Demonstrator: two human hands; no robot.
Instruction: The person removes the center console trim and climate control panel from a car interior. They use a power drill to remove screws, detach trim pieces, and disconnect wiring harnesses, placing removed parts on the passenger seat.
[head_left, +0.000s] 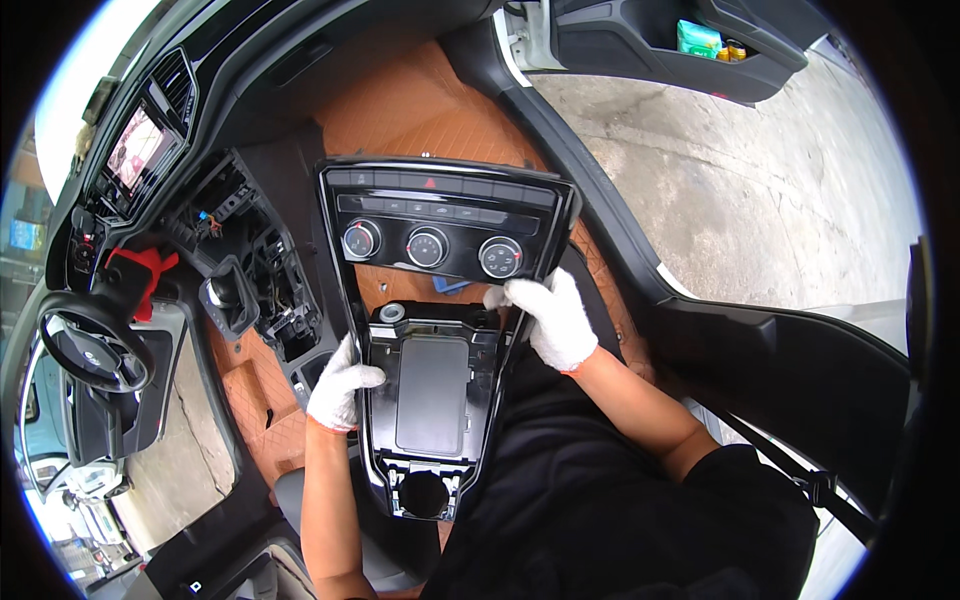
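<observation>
A black centre console trim panel (432, 395) with a glossy frame lies across my lap, held by both hands. At its far end sits a climate control unit (428, 247) with round knobs and a row of buttons. My left hand (343, 385), in a white knitted glove, grips the panel's left rail, the thumb lying over its inner side. My right hand (553, 315), gloved alike, is closed at the right rail just below the control unit; part of its fingers is hidden behind the rail. The panel's near end has a round opening (424, 494).
To the left is the opened console bay (285, 290) with exposed brackets, loose wiring and a gear lever (226, 292). Beyond are the steering wheel (95, 345), a red cloth (150, 278) and a lit dashboard screen (138, 150). An open door (640, 40) stands at the far right.
</observation>
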